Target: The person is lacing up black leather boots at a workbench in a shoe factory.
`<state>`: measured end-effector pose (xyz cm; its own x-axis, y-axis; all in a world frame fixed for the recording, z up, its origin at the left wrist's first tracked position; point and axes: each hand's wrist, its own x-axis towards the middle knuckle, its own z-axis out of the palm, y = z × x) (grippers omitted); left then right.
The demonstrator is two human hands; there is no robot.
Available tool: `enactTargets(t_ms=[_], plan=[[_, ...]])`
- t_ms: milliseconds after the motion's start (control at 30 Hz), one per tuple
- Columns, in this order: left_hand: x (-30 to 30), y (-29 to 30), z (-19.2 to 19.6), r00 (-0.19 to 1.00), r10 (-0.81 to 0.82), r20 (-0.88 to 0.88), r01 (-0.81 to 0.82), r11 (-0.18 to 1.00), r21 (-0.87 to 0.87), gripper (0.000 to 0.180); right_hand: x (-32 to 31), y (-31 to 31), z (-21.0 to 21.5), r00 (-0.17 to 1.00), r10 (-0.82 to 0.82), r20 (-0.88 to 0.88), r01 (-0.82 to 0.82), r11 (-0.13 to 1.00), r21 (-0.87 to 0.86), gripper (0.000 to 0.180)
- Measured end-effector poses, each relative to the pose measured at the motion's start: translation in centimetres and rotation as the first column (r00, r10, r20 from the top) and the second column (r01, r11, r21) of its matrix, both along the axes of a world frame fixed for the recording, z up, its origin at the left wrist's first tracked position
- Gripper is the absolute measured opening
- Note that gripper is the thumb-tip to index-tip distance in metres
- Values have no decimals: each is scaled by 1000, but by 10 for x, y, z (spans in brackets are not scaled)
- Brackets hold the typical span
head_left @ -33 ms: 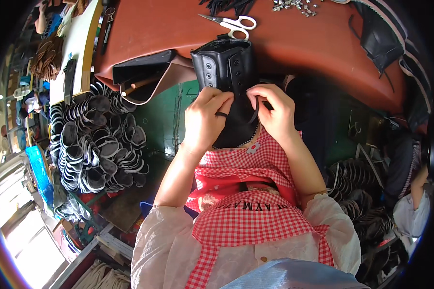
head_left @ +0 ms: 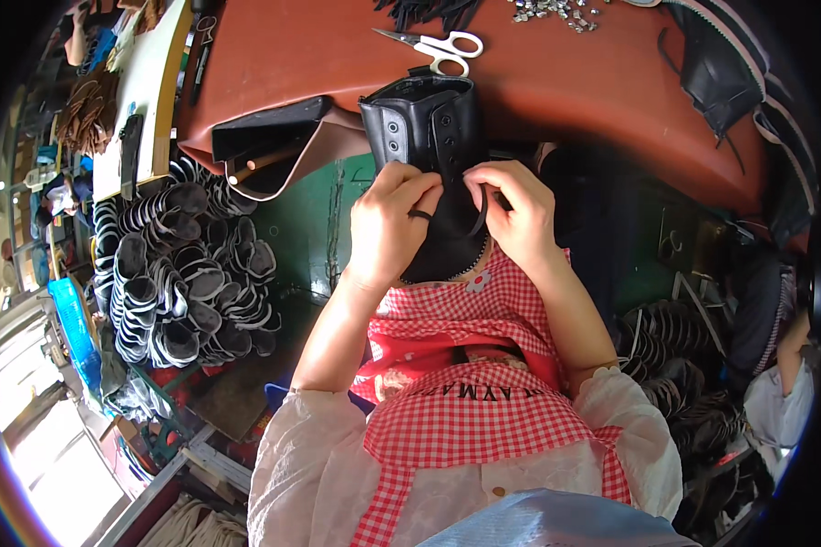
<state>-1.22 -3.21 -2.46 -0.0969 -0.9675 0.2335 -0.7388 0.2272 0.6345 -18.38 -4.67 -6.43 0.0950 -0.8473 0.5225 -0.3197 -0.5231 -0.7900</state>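
Note:
A black lace-up boot (head_left: 420, 118) with metal eyelets stands at the table's near edge, its toe towards me and its shaft opening away. Both of my hands are over its front, below the eyelets. My left hand (head_left: 390, 223) is closed in a pinch at the left side of the lacing, with a bit of black lace showing under its fingers. My right hand (head_left: 520, 208) pinches a black lace (head_left: 481, 219) that hangs in a curve beside the boot. The fingertips hide the lower eyelets.
White-handled scissors (head_left: 426, 40) lie behind the boot on the red-brown table (head_left: 556, 82). Small metal pieces (head_left: 556, 11) and a bundle of black laces (head_left: 429, 9) lie at the back. An open pouch (head_left: 337, 141) hangs from the edge at left. Stacked dark pieces (head_left: 192, 273) stand below.

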Motion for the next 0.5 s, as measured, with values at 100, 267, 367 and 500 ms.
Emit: enactTargets(t_ms=[100, 267, 367, 500], plan=[[-2, -7, -3, 998, -49, -25, 50, 999, 13, 13, -3, -1, -1, 1000, -7, -13, 7, 999, -41, 29], [-7, -7, 4, 998, -52, 33, 49, 996, 74, 12, -4, -1, 0, 1000, 4, 8, -3, 998, -57, 31], [-7, -9, 6, 996, -59, 62, 52, 992, 113, 11, -1, -2, 0, 1000, 2, -5, -3, 997, -79, 33], [-5, -14, 7, 993, -73, 88, 59, 987, 147, 10, 0, -3, 1, 997, 2, -73, -14, 988, -156, 32]])
